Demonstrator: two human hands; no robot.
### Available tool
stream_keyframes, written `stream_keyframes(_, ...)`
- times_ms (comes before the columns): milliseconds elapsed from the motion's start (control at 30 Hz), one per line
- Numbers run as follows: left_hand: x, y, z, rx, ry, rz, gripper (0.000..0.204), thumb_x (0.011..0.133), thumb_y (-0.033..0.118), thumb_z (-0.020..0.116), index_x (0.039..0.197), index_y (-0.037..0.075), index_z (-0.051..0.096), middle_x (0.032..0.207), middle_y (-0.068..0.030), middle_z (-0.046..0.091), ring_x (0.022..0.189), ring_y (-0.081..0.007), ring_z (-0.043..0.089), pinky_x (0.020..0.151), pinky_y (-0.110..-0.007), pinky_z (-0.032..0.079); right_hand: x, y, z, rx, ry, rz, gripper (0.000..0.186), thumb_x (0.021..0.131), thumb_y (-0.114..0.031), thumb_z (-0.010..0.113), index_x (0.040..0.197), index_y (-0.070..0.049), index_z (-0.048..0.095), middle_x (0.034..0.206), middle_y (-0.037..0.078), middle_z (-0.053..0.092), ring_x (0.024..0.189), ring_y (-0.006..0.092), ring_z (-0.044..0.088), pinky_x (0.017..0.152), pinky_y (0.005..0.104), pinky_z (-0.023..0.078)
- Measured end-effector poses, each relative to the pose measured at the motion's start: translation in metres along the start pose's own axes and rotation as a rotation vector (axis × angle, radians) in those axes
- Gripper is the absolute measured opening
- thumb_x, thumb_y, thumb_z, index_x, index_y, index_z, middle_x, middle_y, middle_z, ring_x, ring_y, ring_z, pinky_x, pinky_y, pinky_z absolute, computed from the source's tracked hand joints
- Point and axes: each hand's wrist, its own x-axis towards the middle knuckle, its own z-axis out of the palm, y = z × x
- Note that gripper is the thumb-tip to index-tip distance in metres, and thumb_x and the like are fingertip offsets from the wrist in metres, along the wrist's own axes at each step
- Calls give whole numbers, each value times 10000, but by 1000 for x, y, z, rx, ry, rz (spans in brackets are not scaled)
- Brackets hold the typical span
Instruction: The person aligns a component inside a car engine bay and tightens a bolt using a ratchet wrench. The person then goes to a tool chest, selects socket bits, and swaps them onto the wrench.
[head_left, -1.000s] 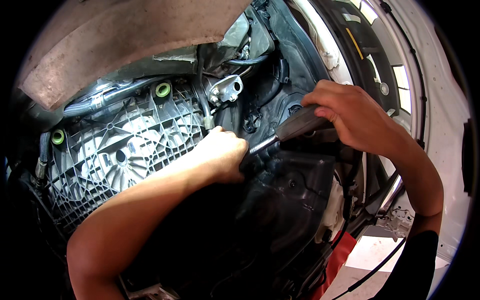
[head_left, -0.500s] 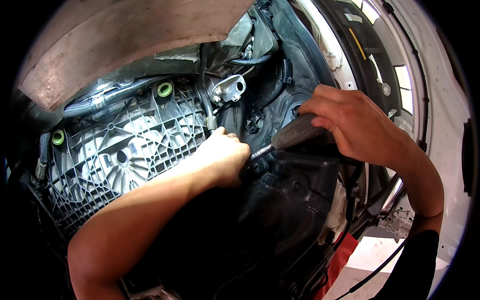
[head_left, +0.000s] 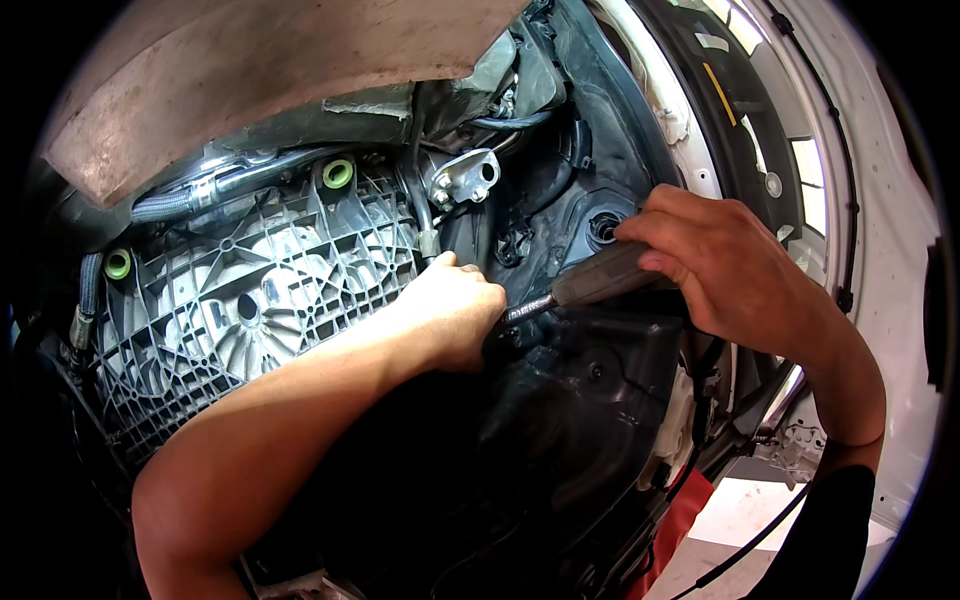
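Note:
Deep in a car's engine bay, a ratchet wrench (head_left: 600,279) with a thick dark grip and a metal shank lies at a slant between my hands. My right hand (head_left: 712,262) is closed around the outer end of its grip. At the shank's other end, my left hand (head_left: 456,312) is curled over the tool's head, which its fingers hide. Just left of that hand is the ribbed grey engine structure (head_left: 250,310). Beyond it sits a metal flange fitting (head_left: 468,178) with an open hole. What the wrench's head sits on cannot be seen.
A brownish curved panel (head_left: 270,70) overhangs the far left. Braided hose (head_left: 165,207) and a dark vertical pipe (head_left: 415,180) run near the engine. A round recessed mount (head_left: 603,227) lies beside my right hand. The white body edge (head_left: 680,130) borders the right.
The view has shifted slightly. My right hand and the wrench's grip have moved a little right and down, showing more of the round mount. My left hand keeps its place at the tool's head.

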Motion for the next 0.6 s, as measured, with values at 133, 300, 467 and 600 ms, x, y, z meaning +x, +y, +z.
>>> stream_keyframes(133, -1, -3, 5, -19, 17, -2, 318, 617, 290, 764, 845, 75, 705, 897, -98, 685, 1026, -245, 603, 953, -371, 400, -4, -11, -2, 16, -26, 11, 188, 847, -30, 618, 1017, 48, 617, 874, 151, 558, 719, 302, 587, 643, 389, 464)
stream_keyframes(300, -6, -3, 13, 122, 52, 76, 153, 704, 136, 673, 845, 91, 711, 919, -100, 695, 1013, -246, 634, 948, -392, 415, -7, -40, -13, 138, -130, 29, 297, 792, -117, 713, 1031, 40, 632, 838, 140, 574, 675, 281, 589, 605, 383, 468)
stream_keyframes(467, -5, -2, 16, 108, 64, 49, 208, 650, 168, 708, 834, 71, 704, 901, -107, 686, 1054, -242, 598, 930, -357, 398, 10, -36, -10, 199, -93, -120, 421, 760, -247, 774, 1050, 29, 644, 813, 117, 606, 665, 258, 618, 595, 359, 490)
stream_keyframes(600, -1, -2, 10, 17, 39, 10, 285, 652, 161, 700, 915, 51, 686, 941, -130, 680, 1059, -260, 597, 945, -360, 402, 37, -12, -15, -11, -233, -283, 459, 813, -356, 724, 1100, -7, 645, 833, 107, 647, 738, 227, 654, 697, 345, 528)
